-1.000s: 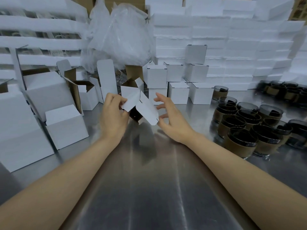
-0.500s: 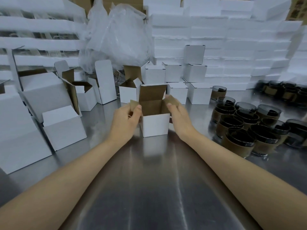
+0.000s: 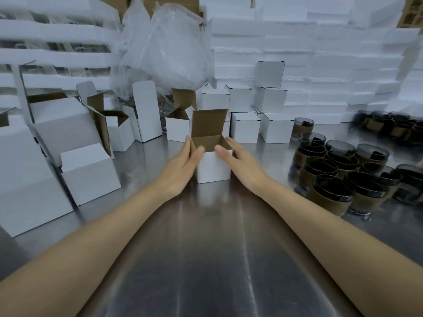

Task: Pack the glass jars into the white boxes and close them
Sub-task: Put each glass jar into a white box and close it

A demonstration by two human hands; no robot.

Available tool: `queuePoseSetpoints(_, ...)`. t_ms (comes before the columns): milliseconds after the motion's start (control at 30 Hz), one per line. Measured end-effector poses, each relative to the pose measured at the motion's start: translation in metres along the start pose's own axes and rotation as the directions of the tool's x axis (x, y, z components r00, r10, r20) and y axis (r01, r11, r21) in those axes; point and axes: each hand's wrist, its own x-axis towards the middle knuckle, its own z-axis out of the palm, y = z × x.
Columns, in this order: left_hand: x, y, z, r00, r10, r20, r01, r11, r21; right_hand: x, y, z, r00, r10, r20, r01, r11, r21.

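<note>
Hands are both on the little white box (image 3: 214,167), which sits upright on the steel table (image 3: 206,259) right in front of me, dead centre in the head view. My left hand (image 3: 180,164) lies flat against its left wall, fingers straight, thumb resting at the front top edge. My right hand (image 3: 242,160) mirrors it on the right wall, fingers stretched out, thumb on the front rim too. So neither one is really gripping, more like flat palms pressing the sides. The box top is open, with the lid flap (image 3: 209,122) standing straight up at the back and brown cardboard showing inside. The glass jars (image 3: 338,177), dark with brown sleeves, are bunched on the table off to my right, well apart from the box, and another batch (image 3: 393,126) sits farther back on that side. Closed boxes (image 3: 245,128) are stacked just behind the one I'm touching, and open boxes (image 3: 89,172) with their flaps up crowd the left. A crinkly plastic bag (image 3: 164,49) slumps at the back, with white foam slabs (image 3: 320,65) piled up like a wall beside it.
</note>
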Motion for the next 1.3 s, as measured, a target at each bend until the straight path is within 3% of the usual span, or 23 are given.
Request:
queuePoseSetpoints(67,-0.002,0.002,0.003,0.997,0.069,0.041,-0.068,0.998,-0.010,-0.001,-0.002,-0.001,1.000,-0.012,-0.019,0.012,1.000,0.009)
queuePoseSetpoints(200,-0.002,-0.002,0.004,0.991,0.132,-0.011,-0.132,0.991,0.039,-0.001,-0.003,0.000,0.996,-0.082,-0.046,0.083,0.996,0.036)
queuePoseSetpoints(300,0.000,-0.004,0.001,0.992,0.130,-0.009,-0.129,0.991,0.034,0.000,-0.001,-0.001,0.995,-0.070,-0.073,0.072,0.997,0.031)
queuePoseSetpoints(433,0.004,-0.004,0.000,0.997,0.075,-0.023,-0.076,0.996,-0.042,-0.002,0.000,0.003,0.951,-0.119,-0.286,0.086,0.988,-0.127)
queuePoseSetpoints(500,0.004,-0.005,0.000,0.997,0.068,-0.039,-0.068,0.998,-0.012,-0.002,0.002,0.001,0.866,-0.250,-0.434,0.058,0.911,-0.409)
queuePoseSetpoints(567,0.004,-0.005,-0.001,0.997,0.062,-0.047,-0.062,0.998,0.002,0.001,0.006,-0.007,0.822,-0.337,-0.460,-0.020,0.789,-0.614)
queuePoseSetpoints(667,0.004,-0.004,0.000,0.998,0.056,-0.038,-0.057,0.998,-0.037,0.008,0.015,-0.022,0.843,-0.221,-0.490,-0.212,0.702,-0.680)
queuePoseSetpoints(767,0.004,-0.003,0.001,0.998,0.059,-0.035,-0.060,0.998,-0.019,0.009,0.024,-0.031,0.862,-0.069,-0.502,-0.394,0.532,-0.749)
queuePoseSetpoints(867,0.003,-0.003,0.000,0.997,0.070,-0.035,-0.070,0.998,0.000,0.010,0.029,-0.042,0.861,-0.049,-0.506,-0.449,0.393,-0.802)
queuePoseSetpoints(1000,0.003,-0.003,0.000,0.997,0.071,-0.030,-0.070,0.997,0.035,0.007,0.031,-0.049,0.837,-0.063,-0.543,-0.494,0.337,-0.801)
queuePoseSetpoints(1100,0.002,-0.001,0.000,0.997,0.071,-0.032,-0.069,0.997,0.043,0.008,0.026,-0.042,0.863,-0.138,-0.487,-0.421,0.338,-0.842)
queuePoseSetpoints(1300,0.003,-0.002,0.000,0.996,0.047,-0.080,-0.046,0.999,0.023,0.009,0.015,-0.022,0.931,-0.299,-0.209,-0.061,0.438,-0.897)
